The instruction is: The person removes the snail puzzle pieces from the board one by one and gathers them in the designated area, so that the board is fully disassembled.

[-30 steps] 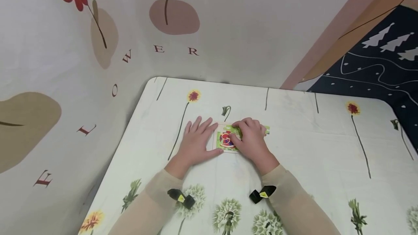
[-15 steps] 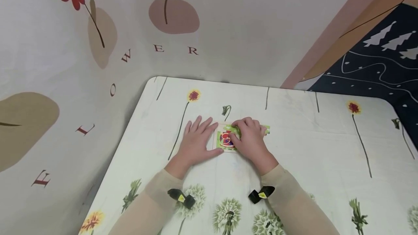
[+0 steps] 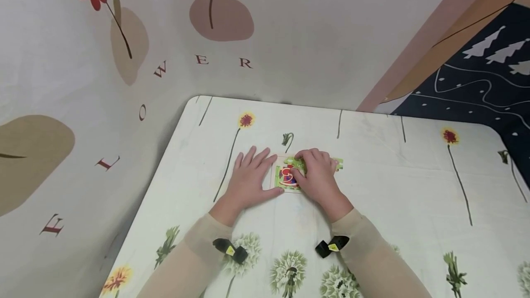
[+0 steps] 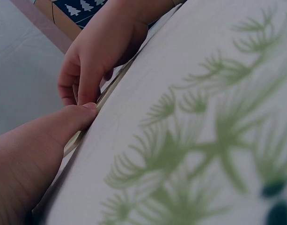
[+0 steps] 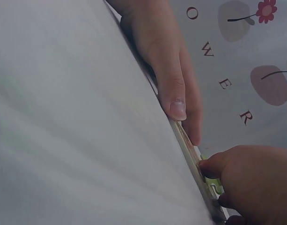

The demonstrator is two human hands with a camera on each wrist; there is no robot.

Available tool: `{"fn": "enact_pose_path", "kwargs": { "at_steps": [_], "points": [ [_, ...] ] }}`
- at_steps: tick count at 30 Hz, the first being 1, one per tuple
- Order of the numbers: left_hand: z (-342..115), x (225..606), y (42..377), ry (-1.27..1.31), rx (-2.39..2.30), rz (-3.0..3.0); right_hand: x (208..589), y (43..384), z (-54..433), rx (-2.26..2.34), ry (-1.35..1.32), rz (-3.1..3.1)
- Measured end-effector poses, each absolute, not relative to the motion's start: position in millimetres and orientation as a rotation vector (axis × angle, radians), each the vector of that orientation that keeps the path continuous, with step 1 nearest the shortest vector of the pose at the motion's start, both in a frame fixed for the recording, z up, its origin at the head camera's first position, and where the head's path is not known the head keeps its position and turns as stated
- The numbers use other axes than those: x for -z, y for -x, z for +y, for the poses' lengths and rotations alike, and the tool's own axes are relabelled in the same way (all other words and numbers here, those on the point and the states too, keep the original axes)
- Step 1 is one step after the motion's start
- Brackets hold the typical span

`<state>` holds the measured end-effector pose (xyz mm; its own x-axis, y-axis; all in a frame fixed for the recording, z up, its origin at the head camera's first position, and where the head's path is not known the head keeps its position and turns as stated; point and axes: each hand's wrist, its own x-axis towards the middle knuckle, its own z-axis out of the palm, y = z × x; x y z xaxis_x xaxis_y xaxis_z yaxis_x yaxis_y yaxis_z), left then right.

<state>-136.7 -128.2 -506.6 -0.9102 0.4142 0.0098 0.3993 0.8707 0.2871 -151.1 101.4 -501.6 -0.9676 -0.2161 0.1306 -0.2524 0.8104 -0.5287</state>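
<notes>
Left hand (image 3: 247, 182) touches puzzle (image 3: 284, 179); right hand (image 3: 319, 177) grips, hiding part.

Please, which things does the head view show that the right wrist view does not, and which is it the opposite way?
Only the head view: the dark panel with white trees, the wall letters F and L, and the yellow-and-red flowers printed on the tabletop.

Only the right wrist view: the side edge of the flat board, seen close up.

Both share: the left hand, the right hand and the wall letters O, W, E and R.
</notes>
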Motion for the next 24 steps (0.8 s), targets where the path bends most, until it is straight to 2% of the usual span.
{"fn": "enact_pose_path", "kwargs": {
  "at_steps": [24],
  "points": [
    [-130.2,509.3,137.0,-0.66,-0.45,2.989,506.9,150.4,105.5,-0.945,-0.75,-2.726]
  ]
}}
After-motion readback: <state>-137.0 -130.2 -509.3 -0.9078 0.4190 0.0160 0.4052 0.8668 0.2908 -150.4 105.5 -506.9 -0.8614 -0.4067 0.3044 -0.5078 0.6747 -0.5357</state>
